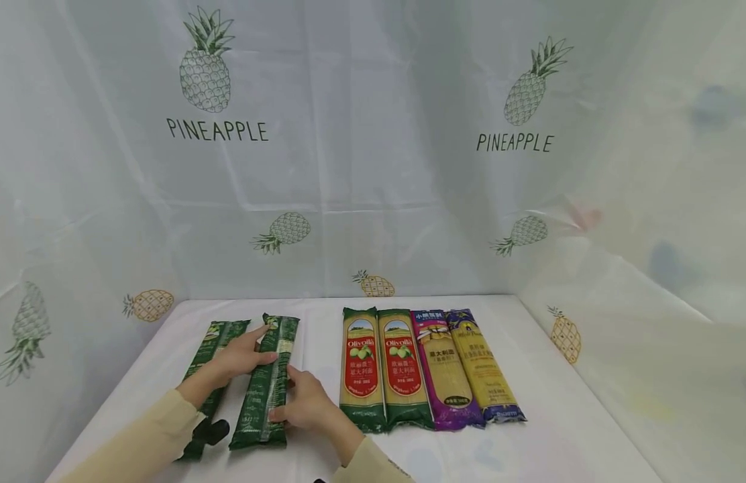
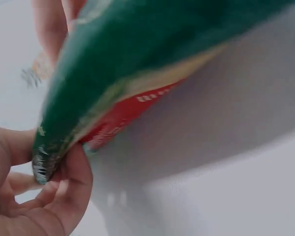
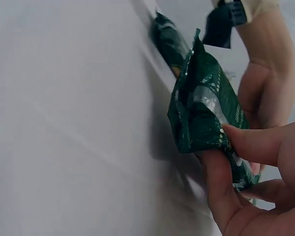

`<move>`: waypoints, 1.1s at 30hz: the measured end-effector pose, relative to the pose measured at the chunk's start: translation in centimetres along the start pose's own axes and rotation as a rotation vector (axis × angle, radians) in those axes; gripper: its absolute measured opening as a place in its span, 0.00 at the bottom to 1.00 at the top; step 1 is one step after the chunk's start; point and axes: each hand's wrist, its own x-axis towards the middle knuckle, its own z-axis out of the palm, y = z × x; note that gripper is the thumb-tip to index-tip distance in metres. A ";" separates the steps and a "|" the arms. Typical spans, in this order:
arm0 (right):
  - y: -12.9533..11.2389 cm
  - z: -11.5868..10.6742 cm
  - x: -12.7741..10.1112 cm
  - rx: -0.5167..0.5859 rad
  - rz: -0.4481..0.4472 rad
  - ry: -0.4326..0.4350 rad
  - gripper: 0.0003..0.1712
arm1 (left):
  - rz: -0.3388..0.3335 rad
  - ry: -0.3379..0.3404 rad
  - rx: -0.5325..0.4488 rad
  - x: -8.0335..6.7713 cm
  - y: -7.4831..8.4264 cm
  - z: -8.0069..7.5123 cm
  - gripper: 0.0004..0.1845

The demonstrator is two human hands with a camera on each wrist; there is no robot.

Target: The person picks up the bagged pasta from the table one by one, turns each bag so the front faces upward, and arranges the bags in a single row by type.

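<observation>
Gripping a dark green pasta packet point(image 1: 266, 382) on the white desk point(image 1: 560, 429) with both hands: left hand point(image 1: 243, 359) resting on its far-left edge, fingers curled round it; right hand point(image 1: 305, 402) pinching its near-right edge. Lying just left, a second green packet point(image 1: 212, 355); lying well right, four more pasta packets point(image 1: 427, 369) side by side.

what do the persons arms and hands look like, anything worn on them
Both hands are bare, no gloves or rings visible. The left hand and right hand come out of long pale beige sleeves that end at the wrists. A small black device, with a dark strap in the right wrist view, sits at the left wrist.
</observation>
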 end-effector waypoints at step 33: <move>4.9 -10.4 -8.2 0.679 0.067 -0.080 0.54 | 0.125 0.042 -0.381 -0.5 12.8 7.0 0.40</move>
